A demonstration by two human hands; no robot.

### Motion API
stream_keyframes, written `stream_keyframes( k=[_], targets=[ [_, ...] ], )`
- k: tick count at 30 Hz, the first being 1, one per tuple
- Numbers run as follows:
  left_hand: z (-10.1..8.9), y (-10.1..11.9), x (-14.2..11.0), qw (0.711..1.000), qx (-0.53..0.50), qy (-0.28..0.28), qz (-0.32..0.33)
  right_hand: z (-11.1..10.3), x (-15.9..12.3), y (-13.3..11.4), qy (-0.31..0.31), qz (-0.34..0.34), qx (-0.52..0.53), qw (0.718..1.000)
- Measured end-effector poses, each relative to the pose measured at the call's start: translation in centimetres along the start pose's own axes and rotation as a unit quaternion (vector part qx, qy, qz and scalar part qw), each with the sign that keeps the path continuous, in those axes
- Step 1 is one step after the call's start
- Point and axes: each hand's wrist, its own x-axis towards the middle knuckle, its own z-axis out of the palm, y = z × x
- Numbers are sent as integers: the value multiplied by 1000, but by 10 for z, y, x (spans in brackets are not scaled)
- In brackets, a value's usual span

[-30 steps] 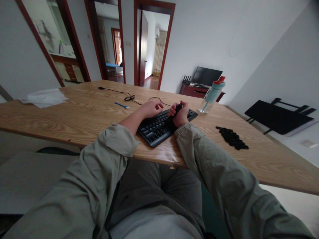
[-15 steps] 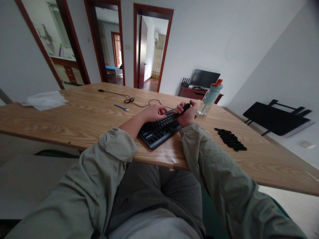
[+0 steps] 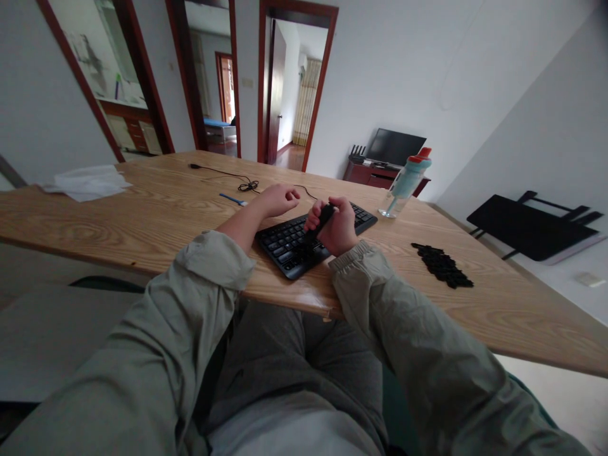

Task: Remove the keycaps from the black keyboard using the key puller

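Honestly looks light and stiff: slim black tool [image 3: 321, 221] at frame centre over keyboard [image 3: 313, 235], clenched in right hand [image 3: 336, 229]. Left hand [image 3: 278, 199] loosely curled, empty. Best gripped mid-shaft.

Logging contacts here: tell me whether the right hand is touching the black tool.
Touching. The head view shows the right hand closed around the black tool, fingers wrapped over its shaft above the keyboard.

Right hand [image 3: 338, 228] hides dark tool's [image 3: 320, 220] lower end; keyboard [image 3: 289, 244] partly covered.
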Motion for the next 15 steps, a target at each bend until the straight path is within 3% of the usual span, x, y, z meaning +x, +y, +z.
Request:
stream_keyframes(
  k=[6,10,15],
  targets=[
    [0,-37,1,996,28,-60,-63,-4,5,4,4,-44,9,999],
    [5,-36,2,994,39,-83,-60,-11,11,5,12,-54,0,998],
    [7,-26,2,992,44,-103,-51,1,11,12,9,-34,-18,999]
  ],
)
